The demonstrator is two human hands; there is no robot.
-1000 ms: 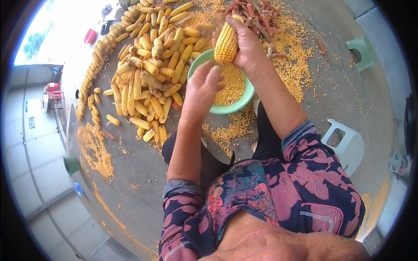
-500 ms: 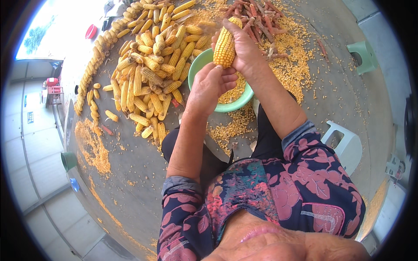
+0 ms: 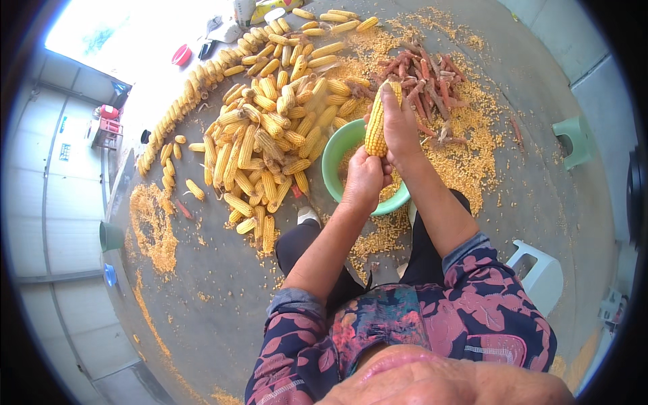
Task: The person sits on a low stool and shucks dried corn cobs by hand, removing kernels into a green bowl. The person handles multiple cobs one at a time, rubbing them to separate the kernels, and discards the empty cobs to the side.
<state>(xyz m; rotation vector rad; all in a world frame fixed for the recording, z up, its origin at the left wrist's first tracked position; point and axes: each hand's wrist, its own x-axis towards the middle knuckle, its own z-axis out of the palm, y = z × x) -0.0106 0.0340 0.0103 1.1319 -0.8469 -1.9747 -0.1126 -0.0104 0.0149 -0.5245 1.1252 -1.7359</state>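
Both my hands grip one yellow ear of corn [image 3: 379, 128], held tilted over a green basin [image 3: 332, 169]. My left hand [image 3: 365, 179] is closed round its lower end, with the thumb against the kernels. Higher up, my right hand [image 3: 403, 131] wraps the ear from the right side, its thumb near the tip. Some fingers of both hands are hidden behind the ear and palms. Loose kernels [image 3: 388, 190] lie inside the basin, partly covered by my hands.
Left of the basin rises a heap of corn ears [image 3: 260, 145], with a stacked row [image 3: 196, 84] beyond. Bare reddish cobs [image 3: 432, 81] lie at the far right among scattered kernels [image 3: 472, 145]. A green stool [image 3: 574, 142] and a pale stool [image 3: 540, 273] stand to the right.
The view has shifted, so the heap, basin and hands sit lower and further right in the picture. Both hands still hold the ear, which now shows turned slightly, more edge-on.
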